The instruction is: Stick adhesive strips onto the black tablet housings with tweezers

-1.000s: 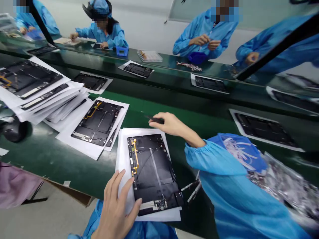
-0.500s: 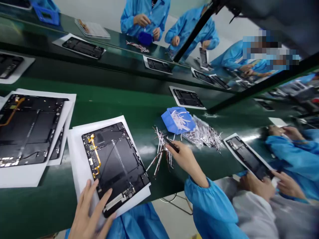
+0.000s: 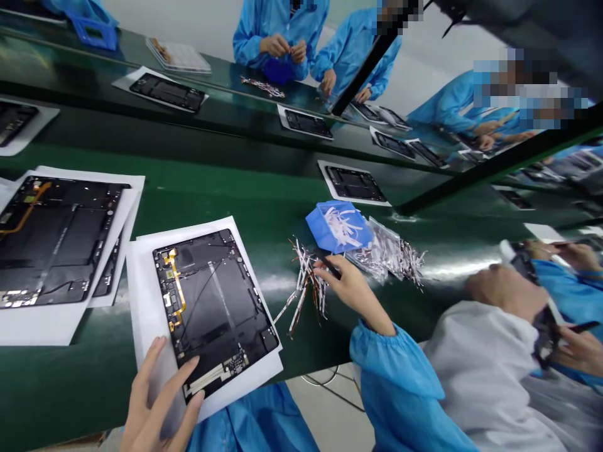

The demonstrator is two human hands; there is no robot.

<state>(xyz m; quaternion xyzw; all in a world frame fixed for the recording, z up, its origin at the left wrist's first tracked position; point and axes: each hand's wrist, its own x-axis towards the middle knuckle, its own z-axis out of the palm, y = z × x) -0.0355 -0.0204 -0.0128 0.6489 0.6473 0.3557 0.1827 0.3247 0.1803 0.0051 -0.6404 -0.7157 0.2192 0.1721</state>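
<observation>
An open black tablet housing (image 3: 211, 301) with an orange flex cable lies on white paper sheets (image 3: 141, 282) on the green bench. My left hand (image 3: 162, 402) rests at its lower left corner with the fingers spread, touching its edge. My right hand (image 3: 346, 282) is closed around a dark, pen-like tool (image 3: 330, 267). Its fingertips are at a loose pile of thin white and brown strips (image 3: 304, 289). Behind the pile stands a blue bin (image 3: 336, 226) full of white strips, beside a clear plastic bag (image 3: 381, 248) with more strips.
More housings on paper lie at the left (image 3: 56, 245) and behind the bin (image 3: 355, 183). A slanted dark post (image 3: 471, 166) crosses the right side. At the right edge a person in a grey sleeve (image 3: 485, 351) handles another housing. Other people sit across the bench.
The view has shifted slightly. My right hand stays at the strip pile, and my left hand has slid slightly down and left. The neighbour at the right has raised the housing from the bench.
</observation>
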